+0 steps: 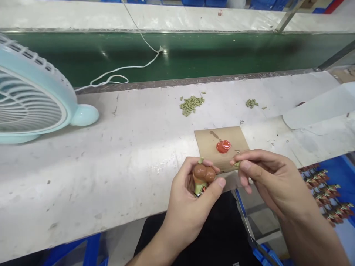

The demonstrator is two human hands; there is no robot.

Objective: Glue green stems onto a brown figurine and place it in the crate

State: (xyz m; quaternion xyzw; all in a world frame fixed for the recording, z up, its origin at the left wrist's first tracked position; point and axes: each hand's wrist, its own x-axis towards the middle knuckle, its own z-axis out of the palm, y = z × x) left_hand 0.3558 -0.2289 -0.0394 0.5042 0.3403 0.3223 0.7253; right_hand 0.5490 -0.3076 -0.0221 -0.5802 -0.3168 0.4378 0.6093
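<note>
Fan [30,96], pale blue, stands at the far left of the white bench [111,155], grille facing outward, its round foot resting on the bench top. White cord [122,70] loops across the green belt [194,51] behind it. Further right, a heap of small green pieces [191,104] lies near the bench's back edge; a smaller heap [251,103] sits well apart to its right.

Left hand [191,207], at the front edge of the bench, has its fingers curled around a small figure [203,176]: brown rounded top, green lower part, held between thumb and forefinger, just in front of a cardboard square [219,146]. A red blob [223,146] sits on the cardboard, touching it.

Right hand [266,177] hovers just beside the left, thumb and forefinger pinched together on a small green piece [236,163], mostly hidden by the fingertips; other fingers loosely bent.

Far right, below the bench, a blue bin [337,171] holds rows of similar figures [324,188].
</note>
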